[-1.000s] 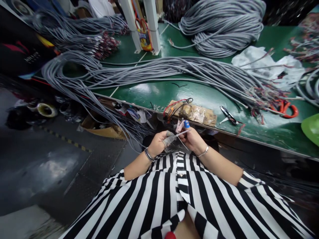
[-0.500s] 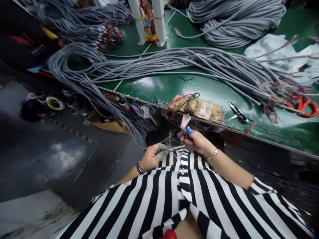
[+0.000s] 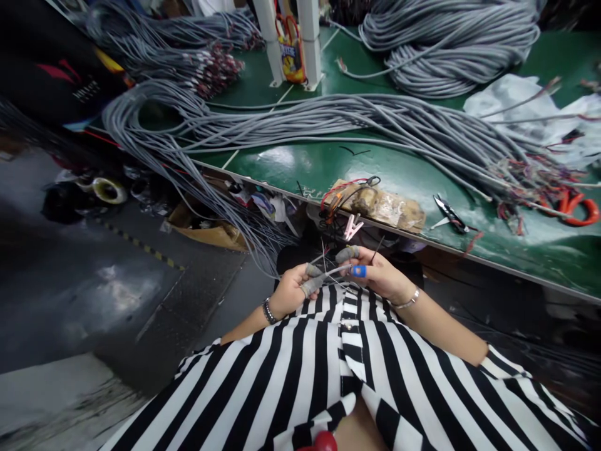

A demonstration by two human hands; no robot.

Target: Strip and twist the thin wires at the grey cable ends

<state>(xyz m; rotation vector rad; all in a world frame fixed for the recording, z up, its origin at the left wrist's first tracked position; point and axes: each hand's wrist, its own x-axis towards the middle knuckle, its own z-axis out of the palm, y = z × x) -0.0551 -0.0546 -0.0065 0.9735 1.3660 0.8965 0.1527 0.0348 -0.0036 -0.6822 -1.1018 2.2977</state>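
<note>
My left hand (image 3: 295, 289), with grey covers on its fingertips, pinches a grey cable (image 3: 334, 272) close to its end. Thin loose strands stick out around the cable near the fingers. My right hand (image 3: 378, 274) has blue tape on the thumb and a grey cover on a fingertip. Its curled fingers close on the tip of the same cable; the exact contact is partly hidden. A thin dark strip (image 3: 377, 248) shows just above the right hand. A pink clip (image 3: 352, 227) sits beyond the hands, at the bench edge by a tape-wrapped block (image 3: 387, 207).
A long bundle of grey cables (image 3: 300, 122) lies across the green bench (image 3: 277, 164) and hangs over its front edge at left. Small snips (image 3: 449, 214) and orange-handled scissors (image 3: 580, 210) lie at right. More coiled cable (image 3: 451, 50) is behind. A cardboard box (image 3: 206, 232) stands below.
My right hand has come away from the pink clip and down to the cable tip in my left hand. The clip stays at the bench edge. The view has shifted slightly.
</note>
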